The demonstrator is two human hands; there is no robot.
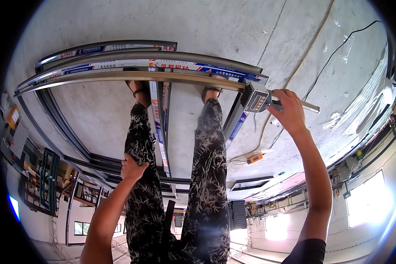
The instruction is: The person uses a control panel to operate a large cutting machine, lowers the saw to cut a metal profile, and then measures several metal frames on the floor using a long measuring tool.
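Note:
A long digital caliper (163,76) lies across the near side of a grey metal window frame (185,55) wrapped in blue and white printed film. Its box-shaped slider (256,97), with a small display and buttons, sits toward the bar's right end, at the frame's right corner. My right hand (289,110) is closed around the slider's right side, its thumb at the edge and its fingers over the bar. My left hand (133,168) rests on my left leg at the knee, thumb spread, holding nothing; some of its fingers are hidden.
My feet stand within the frame, either side of a film-wrapped crossbar (158,119). An orange device (254,159) lies on the concrete floor (233,26) at right, with a cable nearby. A black cord (328,61) runs farther right. Dark frames (50,182) stand at left.

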